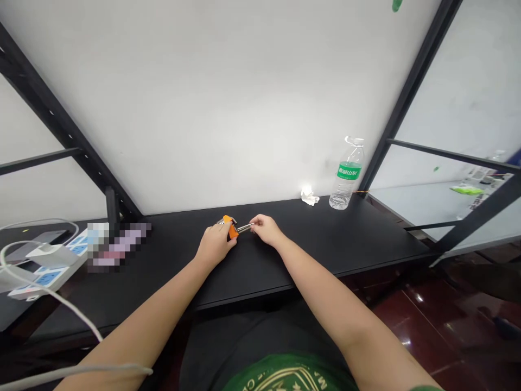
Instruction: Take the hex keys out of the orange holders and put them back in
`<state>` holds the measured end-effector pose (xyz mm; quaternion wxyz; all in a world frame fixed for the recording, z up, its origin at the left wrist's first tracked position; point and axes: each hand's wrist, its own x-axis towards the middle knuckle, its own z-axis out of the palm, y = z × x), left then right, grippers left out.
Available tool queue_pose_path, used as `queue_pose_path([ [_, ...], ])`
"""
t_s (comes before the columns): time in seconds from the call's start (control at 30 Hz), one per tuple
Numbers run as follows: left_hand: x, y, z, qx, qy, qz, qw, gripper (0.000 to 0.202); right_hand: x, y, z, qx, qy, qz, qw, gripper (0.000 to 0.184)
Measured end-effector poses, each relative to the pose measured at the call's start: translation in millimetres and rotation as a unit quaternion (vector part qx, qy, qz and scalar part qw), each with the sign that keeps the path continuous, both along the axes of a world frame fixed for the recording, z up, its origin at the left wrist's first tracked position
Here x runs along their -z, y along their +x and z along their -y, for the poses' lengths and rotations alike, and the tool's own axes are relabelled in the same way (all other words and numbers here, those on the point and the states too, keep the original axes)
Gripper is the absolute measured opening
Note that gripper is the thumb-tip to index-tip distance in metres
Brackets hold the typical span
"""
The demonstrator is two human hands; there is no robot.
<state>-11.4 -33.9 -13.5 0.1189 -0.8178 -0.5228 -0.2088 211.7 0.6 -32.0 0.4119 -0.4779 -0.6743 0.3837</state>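
A small orange tool (232,228) with silver metal parts lies in my left hand (215,245), held just above the black table (309,244) near its middle. A thin metal piece (245,228) sticks out of it to the right. My right hand (264,228) pinches the end of that metal piece with its fingertips. Both forearms reach forward from the bottom of the view.
A clear water bottle (347,175) with a green label stands at the back right, with crumpled white paper (309,196) to its left. A white power strip (44,269) with white cables (61,304) lies at the left. Black frame bars (61,125) rise on both sides.
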Motion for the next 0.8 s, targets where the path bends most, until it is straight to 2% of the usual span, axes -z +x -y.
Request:
queue_pose_path([
  [0.13,0.8,-0.8,1.2,-0.004,-0.002,-0.023,1.000,0.039,-5.5,24.0,-0.9,0.052,-0.005,0.060,0.997,0.008],
  [0.23,0.8,-0.8,2.4,0.004,-0.006,-0.033,0.999,0.038,-10.0,32.0,0.7,0.075,0.008,0.113,0.991,0.008],
  [0.47,1.4,-1.1,1.5,0.017,-0.028,-0.011,0.999,0.039,-14.8,33.0,0.0,0.080,0.045,0.199,0.976,0.016],
  [0.8,1.3,-0.4,2.2,0.008,-0.027,-0.019,0.999,0.042,-14.3,34.1,-3.9,0.126,0.037,0.245,0.961,0.021],
])
